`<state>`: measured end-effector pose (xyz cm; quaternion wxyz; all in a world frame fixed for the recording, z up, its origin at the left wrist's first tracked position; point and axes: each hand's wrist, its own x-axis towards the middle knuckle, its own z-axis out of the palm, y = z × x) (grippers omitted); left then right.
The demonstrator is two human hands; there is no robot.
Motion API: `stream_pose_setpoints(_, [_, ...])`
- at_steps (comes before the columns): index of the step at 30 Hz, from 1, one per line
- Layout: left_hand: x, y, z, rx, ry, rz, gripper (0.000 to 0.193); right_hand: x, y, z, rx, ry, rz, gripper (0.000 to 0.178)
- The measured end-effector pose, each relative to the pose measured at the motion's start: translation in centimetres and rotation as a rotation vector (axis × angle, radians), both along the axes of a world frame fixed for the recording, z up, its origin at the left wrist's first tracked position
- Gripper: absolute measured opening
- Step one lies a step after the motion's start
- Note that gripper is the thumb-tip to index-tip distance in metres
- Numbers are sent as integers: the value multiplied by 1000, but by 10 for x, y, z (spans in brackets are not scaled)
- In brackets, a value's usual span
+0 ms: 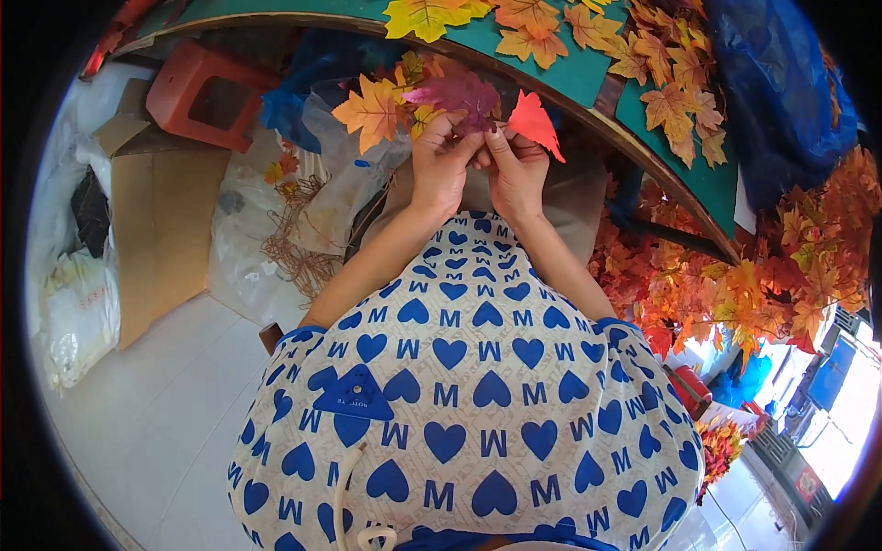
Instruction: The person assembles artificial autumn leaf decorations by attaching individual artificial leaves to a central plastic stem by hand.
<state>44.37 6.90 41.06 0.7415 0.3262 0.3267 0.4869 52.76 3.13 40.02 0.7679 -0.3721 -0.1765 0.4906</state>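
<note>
My left hand (439, 170) is closed around the base of a spray of artificial maple leaves. An orange leaf (370, 112) hangs out to its left, and a purple leaf (464, 99) spreads over the fingertips. Beside it, my right hand (516, 179) is closed in a pinch, with a bright red artificial leaf (535, 125) rising from its fingers. Both thumbs and fingertips meet just in front of the table edge. The stems between the fingers are hidden.
Yellow and orange leaves (528, 32) lie on the green curved table (478, 35). Heaps of orange-red leaves (808, 248) hang at right, below a blue plastic bag (772, 83). A cardboard box (165, 239), red stool (207, 96) and brown stems (303, 243) stand at left.
</note>
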Motion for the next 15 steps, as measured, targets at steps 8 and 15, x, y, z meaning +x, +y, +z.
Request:
stream_pose_setpoints(8, [-5,5,-11,32,-63,-40,11,-4,3,-2,-14,-38,-6,7])
stream_pose_setpoints(15, [-17,27,-9,-132,-253,16,10,-11,9,-8,-93,-304,179,28])
